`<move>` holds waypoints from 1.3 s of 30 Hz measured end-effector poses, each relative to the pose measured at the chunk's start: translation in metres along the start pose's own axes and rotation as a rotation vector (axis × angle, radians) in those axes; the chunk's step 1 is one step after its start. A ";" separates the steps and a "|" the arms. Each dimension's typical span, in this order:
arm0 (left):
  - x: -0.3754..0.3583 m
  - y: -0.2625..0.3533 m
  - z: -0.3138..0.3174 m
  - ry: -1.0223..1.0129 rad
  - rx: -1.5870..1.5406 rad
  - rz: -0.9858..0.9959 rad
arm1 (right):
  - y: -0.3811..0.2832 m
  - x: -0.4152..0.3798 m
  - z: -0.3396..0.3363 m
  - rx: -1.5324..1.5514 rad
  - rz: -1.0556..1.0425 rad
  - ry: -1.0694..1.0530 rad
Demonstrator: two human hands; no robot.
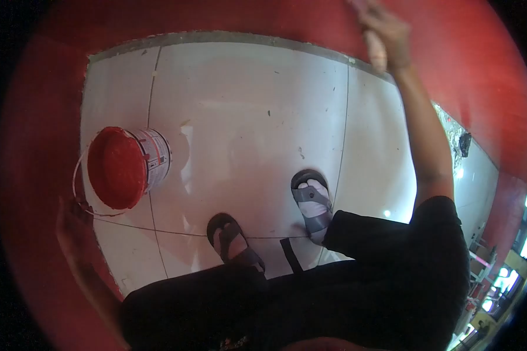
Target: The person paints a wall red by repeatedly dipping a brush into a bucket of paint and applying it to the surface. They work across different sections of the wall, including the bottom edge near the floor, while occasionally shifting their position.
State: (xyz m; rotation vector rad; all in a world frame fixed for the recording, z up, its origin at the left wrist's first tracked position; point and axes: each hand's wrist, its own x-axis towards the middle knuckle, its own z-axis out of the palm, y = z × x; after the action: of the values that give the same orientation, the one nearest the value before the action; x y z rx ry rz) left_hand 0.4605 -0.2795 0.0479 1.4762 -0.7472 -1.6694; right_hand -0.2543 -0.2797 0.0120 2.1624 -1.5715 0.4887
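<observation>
At the upper right my right hand (390,34) is up against the red wall, its fingers closed round a paintbrush with a pale handle (377,52). Motion blurs it, and the brush's far end reaches the top of the view. On the left a white paint bucket (158,155) with a printed label has its mouth facing left, the inside coated in red paint (116,169). Its thin wire handle (75,178) swings out to the left. My left hand (71,225) is dim, right at the lower part of that handle; I cannot tell whether its fingers grip it.
Red wall surfaces (263,16) surround pale floor tiles (240,128) with a grey strip (216,38) along the far edge. My feet in dark sandals (314,207) stand on the tiles. Behind my right arm lie crumpled shiny sheeting (451,131) and a small black object (464,144).
</observation>
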 end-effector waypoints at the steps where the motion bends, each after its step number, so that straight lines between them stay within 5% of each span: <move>1: 0.001 -0.001 0.000 0.002 0.000 -0.008 | -0.015 0.024 -0.029 -0.027 -0.040 0.157; 3: 0.002 0.002 -0.002 -0.011 -0.051 0.003 | -0.056 0.080 -0.073 -0.059 -0.198 0.571; 6: 0.002 0.006 0.003 -0.060 -0.021 0.025 | -0.070 0.103 -0.070 -0.013 -0.072 0.672; 9: 0.008 0.004 -0.012 -0.103 -0.054 -0.002 | -0.063 0.071 0.007 -0.374 -0.061 0.333; 10: 0.004 0.003 -0.007 -0.092 -0.062 0.004 | -0.066 0.043 0.049 -0.316 0.035 0.138; 13: -0.005 -0.002 0.009 0.052 -0.107 0.027 | -0.090 -0.003 0.138 -0.237 -0.151 0.037; 21: -0.011 -0.004 0.012 -0.015 -0.190 0.004 | -0.106 -0.026 0.164 0.068 0.187 -0.489; 23: -0.010 -0.002 0.014 0.007 -0.185 0.006 | -0.093 -0.003 0.146 0.275 0.398 -0.233; 25: -0.012 -0.004 0.016 0.025 -0.169 -0.017 | -0.079 0.015 0.116 0.158 0.102 -0.043; 30: -0.005 -0.004 0.007 0.020 -0.172 -0.028 | -0.105 0.080 0.018 0.089 -0.122 0.613; 33: -0.002 -0.004 0.005 -0.047 -0.206 -0.017 | -0.103 0.078 0.013 -0.055 -0.121 0.601; 38: -0.009 -0.003 0.017 0.004 -0.220 0.019 | -0.089 -0.011 0.138 -0.405 -0.060 -0.011; 39: -0.008 -0.005 0.022 0.034 -0.222 0.055 | -0.087 -0.030 0.155 -0.102 -0.048 -0.200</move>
State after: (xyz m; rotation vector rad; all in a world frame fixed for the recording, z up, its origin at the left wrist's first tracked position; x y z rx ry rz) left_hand 0.4385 -0.2714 0.0517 1.3136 -0.5586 -1.6247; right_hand -0.1751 -0.3133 -0.1465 2.2211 -1.6046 0.1768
